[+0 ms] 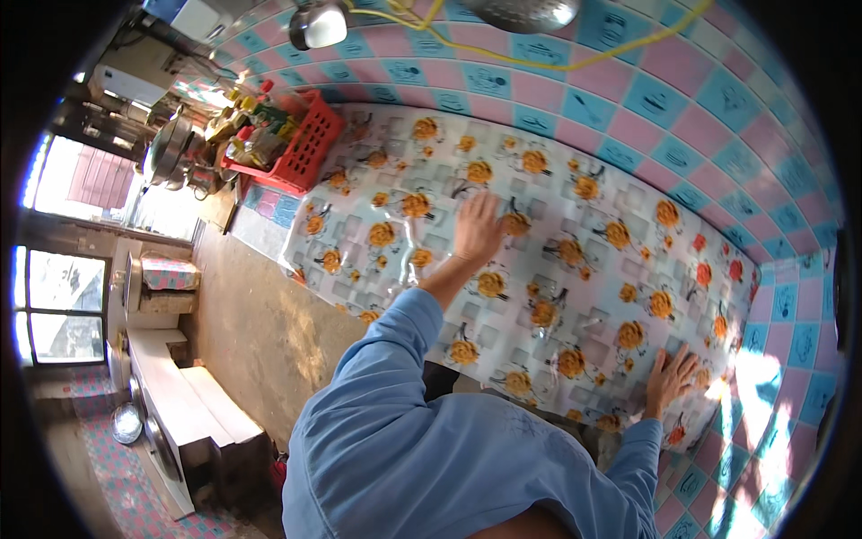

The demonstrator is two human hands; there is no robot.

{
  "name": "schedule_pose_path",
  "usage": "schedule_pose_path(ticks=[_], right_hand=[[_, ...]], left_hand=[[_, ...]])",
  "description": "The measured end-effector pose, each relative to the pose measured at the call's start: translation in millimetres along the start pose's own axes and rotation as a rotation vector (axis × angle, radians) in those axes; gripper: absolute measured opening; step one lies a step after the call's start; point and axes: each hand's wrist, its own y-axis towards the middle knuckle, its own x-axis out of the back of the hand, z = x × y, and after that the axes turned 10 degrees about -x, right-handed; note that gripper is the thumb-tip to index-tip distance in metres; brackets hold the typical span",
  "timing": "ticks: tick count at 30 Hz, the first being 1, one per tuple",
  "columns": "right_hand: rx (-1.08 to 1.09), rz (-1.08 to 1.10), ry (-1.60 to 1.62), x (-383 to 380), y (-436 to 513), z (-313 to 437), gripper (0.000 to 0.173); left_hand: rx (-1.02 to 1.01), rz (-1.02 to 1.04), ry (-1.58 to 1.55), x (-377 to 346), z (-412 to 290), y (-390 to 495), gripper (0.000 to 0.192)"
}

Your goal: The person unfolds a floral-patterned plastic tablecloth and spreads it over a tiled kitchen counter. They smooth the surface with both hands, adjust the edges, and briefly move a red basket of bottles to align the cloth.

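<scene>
A glossy plastic tablecloth [592, 269] with orange roses and grey squares covers the long surface before me. My left hand [479, 228] lies palm down near its middle, fingers stretched toward the tiled wall. Left of that hand, a raised wrinkle [409, 246] in the plastic catches the light. My right hand [670, 378] rests on the cloth near its right end, fingers spread, beside a sunlit patch. Nothing is held in either hand.
A red plastic basket [313, 145] of bottles stands at the cloth's far left end, with metal pots [168, 151] beyond it. Pink and blue tiles [646, 101] line the wall behind. A yellow cord [512, 62] and a perforated metal utensil [525, 12] hang there.
</scene>
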Motion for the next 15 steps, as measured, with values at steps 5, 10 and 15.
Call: schedule_pose_path(ticks=[5, 10, 15], right_hand=[[-0.025, 0.074, -0.095, 0.9, 23.1, 37.0, 0.069], [0.203, 0.044, 0.153, 35.6, 13.0, 194.6, 0.073], [0.294, 0.006, 0.223, 35.6, -8.7, 267.0, 0.086]], left_hand=[[0.353, 0.181, 0.270, 58.7, 170.8, -25.7, 0.065], [0.612, 0.409, 0.342, 82.9, 256.7, -14.1, 0.070], [0.399, 0.393, 0.419, 60.8, 281.6, -31.7, 0.055]])
